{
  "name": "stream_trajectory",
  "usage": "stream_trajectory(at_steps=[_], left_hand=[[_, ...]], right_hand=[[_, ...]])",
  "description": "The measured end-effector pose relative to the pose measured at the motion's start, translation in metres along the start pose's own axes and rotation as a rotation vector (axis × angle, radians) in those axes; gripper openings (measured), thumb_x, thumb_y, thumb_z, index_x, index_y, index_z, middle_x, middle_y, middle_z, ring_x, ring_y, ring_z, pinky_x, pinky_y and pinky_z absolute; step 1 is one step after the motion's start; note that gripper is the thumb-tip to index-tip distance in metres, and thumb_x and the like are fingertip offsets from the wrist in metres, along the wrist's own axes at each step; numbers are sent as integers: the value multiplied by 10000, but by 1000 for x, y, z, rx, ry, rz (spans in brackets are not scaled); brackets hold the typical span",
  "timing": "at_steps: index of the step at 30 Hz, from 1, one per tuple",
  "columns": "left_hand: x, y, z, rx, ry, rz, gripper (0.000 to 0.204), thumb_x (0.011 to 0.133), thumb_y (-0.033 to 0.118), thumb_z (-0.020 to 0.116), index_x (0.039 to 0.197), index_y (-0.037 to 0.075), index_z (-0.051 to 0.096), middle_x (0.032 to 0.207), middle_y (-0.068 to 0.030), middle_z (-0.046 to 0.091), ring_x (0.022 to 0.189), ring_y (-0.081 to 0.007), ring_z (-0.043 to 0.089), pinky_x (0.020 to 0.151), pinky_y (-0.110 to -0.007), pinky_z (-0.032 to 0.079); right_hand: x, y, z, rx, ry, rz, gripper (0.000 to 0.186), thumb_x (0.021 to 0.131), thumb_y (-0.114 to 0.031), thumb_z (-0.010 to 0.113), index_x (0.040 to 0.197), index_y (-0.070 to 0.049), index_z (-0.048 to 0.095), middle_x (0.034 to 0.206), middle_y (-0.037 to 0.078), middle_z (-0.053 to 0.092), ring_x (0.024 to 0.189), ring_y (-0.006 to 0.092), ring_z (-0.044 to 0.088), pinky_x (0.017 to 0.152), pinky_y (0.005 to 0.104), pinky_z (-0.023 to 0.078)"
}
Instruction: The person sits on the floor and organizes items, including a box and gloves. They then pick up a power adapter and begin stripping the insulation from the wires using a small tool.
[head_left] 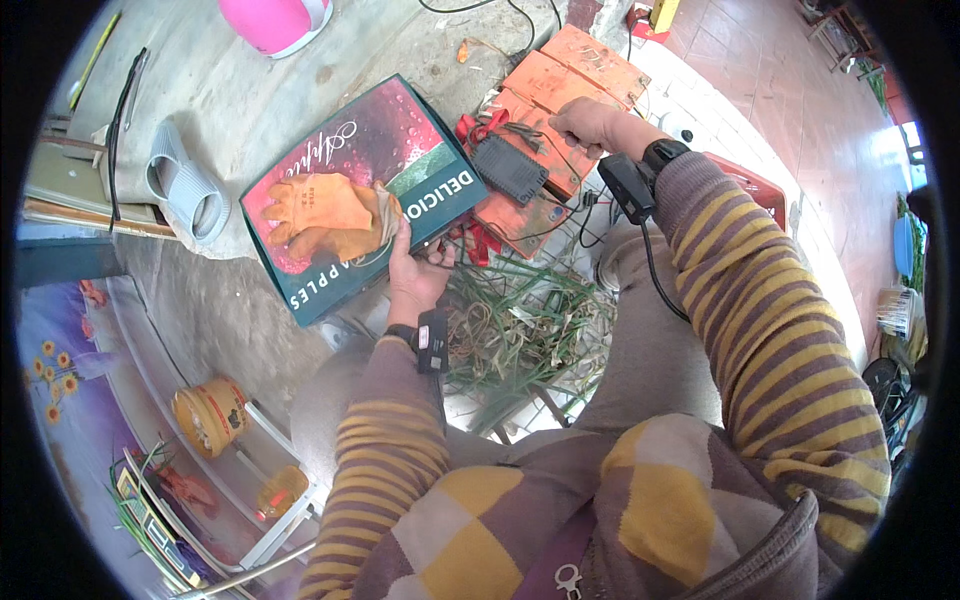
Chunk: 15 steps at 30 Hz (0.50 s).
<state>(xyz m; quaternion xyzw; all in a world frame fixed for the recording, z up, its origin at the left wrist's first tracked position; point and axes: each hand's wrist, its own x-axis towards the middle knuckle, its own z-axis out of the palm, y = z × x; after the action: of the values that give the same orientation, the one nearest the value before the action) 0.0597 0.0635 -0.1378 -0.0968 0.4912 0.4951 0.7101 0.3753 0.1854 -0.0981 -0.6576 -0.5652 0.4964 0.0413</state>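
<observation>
My left hand (418,275) grips the near edge of a dark green and red cardboard box (425,140), its thumb on top and fingers below. An orange work glove (330,215) lies on the box. My right hand (588,128) is held over several orange rectangular blocks (545,80), fingers curled together; what they hold, if anything, cannot be made out. Between my hands, a black ribbed power adapter (507,168) lies against the blocks, with dark cables and a red strap (482,128) beside it. Each wrist wears a black strapped device.
Cut green stalks (530,320) lie between my legs. A grey slipper (190,180) rests left of the box, and a pink-and-white container (275,22) stands beyond it. At lower left are a yellow bucket (210,415) and an oil bottle (283,492). A red crate (750,190) sits right.
</observation>
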Motion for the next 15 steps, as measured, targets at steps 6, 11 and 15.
stream_trajectory(at_steps=[6, 11, 15], left_hand=[[-27, 27, 45, 22, 18, 22, 618, 738, 575, 625, 1158, 146, 480, 1095, -225, 549, 762, -228, 495, 613, -295, 375], [-52, 51, 84, -19, 29, 8, 1020, 651, 672, 655, 1367, 75, 240, 1260, -386, 383, 758, -273, 451, 694, -311, 397], [-61, 70, 99, -103, -58, -27, 1045, 688, 632, 658, 1348, -24, 182, 1308, -375, 344, 762, -257, 435, 701, -319, 404]], right_hand=[[-5, 8, -7, 282, 68, 76, 351, 895, -280, 488, 614, -70, 489, 555, 32, 433, 428, 167, 369, 418, 328, 318], [-17, -4, -23, 120, 166, -1, 329, 896, -291, 492, 651, -72, 477, 580, 9, 443, 418, 109, 352, 375, 282, 309], [-55, -47, -59, 454, 236, -358, 298, 904, -254, 483, 674, -65, 471, 579, -14, 408, 430, 66, 304, 379, 227, 220]])
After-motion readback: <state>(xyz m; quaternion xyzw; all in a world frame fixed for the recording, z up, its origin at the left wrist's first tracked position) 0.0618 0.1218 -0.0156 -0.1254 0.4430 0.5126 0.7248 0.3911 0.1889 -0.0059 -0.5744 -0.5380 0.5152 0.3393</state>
